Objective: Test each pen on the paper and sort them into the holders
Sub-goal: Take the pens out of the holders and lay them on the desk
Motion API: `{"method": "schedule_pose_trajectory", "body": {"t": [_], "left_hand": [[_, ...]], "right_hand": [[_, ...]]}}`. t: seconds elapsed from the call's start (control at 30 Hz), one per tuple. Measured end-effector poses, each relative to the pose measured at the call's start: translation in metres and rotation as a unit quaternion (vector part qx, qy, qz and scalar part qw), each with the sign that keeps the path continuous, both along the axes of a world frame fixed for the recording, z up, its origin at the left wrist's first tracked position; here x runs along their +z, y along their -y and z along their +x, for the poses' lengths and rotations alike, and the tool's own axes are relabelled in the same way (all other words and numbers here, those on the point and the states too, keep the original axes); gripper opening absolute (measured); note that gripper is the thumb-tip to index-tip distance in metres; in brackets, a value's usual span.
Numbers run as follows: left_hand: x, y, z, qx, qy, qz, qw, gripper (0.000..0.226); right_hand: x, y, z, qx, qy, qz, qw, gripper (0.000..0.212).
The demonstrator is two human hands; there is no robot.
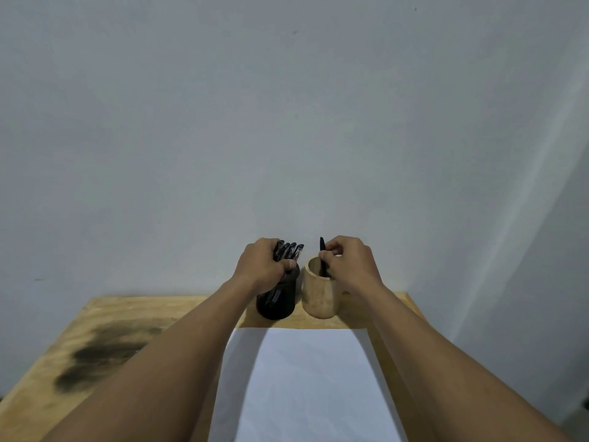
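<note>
Two holders stand side by side at the far edge of the wooden table (134, 314): a black holder (278, 303) on the left and a light wooden holder (318, 299) on the right. My left hand (261, 267) grips a bunch of black pens (288, 251) that stand in the black holder. My right hand (349, 261) pinches a single black pen (323, 255), held upright with its lower end inside the wooden holder. A white sheet of paper (306, 384) lies in front of the holders, between my forearms.
A dark scorch-like stain (98, 358) marks the left part of the table. A plain pale wall (287, 122) rises directly behind the holders. The table's right edge runs just beyond my right forearm.
</note>
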State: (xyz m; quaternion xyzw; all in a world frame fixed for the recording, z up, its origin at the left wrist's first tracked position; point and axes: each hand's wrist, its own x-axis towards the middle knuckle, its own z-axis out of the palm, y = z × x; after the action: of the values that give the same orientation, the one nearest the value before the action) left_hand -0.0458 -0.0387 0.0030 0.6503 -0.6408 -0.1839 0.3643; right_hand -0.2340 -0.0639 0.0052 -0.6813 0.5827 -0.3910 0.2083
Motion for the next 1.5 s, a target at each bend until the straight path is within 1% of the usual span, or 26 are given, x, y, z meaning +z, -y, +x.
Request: {"method": "schedule_pose_trajectory", "body": {"t": [0.13,0.23,0.33,0.47,0.53,0.63,0.7,0.87,0.97,1.1,1.27,1.4,1.5], "left_hand": [[0.006,0.001,0.001,0.0,-0.036,-0.013,0.999,0.03],[0.014,0.001,0.001,0.003,-0.068,-0.028,0.997,0.021],[0.029,0.0,0.001,0.005,-0.12,-0.044,0.992,0.01],[0.061,-0.008,0.008,-0.006,-0.164,-0.073,0.984,0.005],[0.08,-0.018,0.015,-0.013,-0.173,-0.077,0.982,0.007],[0.1,-0.036,0.033,-0.012,-0.172,-0.056,0.983,0.005],[0.107,-0.053,0.049,-0.005,-0.159,-0.038,0.987,0.011],[0.111,-0.102,0.089,0.017,-0.147,0.013,0.989,0.012],[0.104,-0.129,0.116,0.032,-0.16,0.036,0.986,0.009],[0.085,-0.161,0.147,0.054,-0.158,0.085,0.982,0.008],[0.043,-0.18,0.178,0.085,-0.137,0.168,0.972,0.018],[0.014,-0.185,0.195,0.102,-0.124,0.222,0.962,0.032],[-0.004,-0.185,0.206,0.107,-0.107,0.267,0.952,0.041]], "right_hand": [[0.003,-0.001,-0.001,0.002,0.011,-0.008,1.0,0.018],[0.009,-0.005,-0.002,0.005,0.014,-0.028,1.0,0.018],[0.019,-0.01,-0.002,0.007,0.029,-0.047,0.998,0.017],[0.044,-0.02,0.0,0.003,0.034,-0.092,0.995,0.018],[0.059,-0.029,0.005,0.007,0.039,-0.106,0.994,0.02],[0.077,-0.049,0.021,0.023,0.03,-0.12,0.992,0.022],[0.086,-0.064,0.035,0.036,0.033,-0.118,0.992,0.021],[0.091,-0.106,0.077,0.072,0.039,-0.087,0.993,0.021],[0.081,-0.127,0.104,0.091,0.046,-0.054,0.993,0.02],[0.061,-0.15,0.135,0.114,0.03,-0.022,0.993,0.018],[0.02,-0.164,0.173,0.131,0.013,0.057,0.99,0.02],[-0.013,-0.166,0.197,0.118,-0.003,0.103,0.988,0.015],[-0.036,-0.167,0.213,0.108,-0.007,0.142,0.984,0.018]]}}
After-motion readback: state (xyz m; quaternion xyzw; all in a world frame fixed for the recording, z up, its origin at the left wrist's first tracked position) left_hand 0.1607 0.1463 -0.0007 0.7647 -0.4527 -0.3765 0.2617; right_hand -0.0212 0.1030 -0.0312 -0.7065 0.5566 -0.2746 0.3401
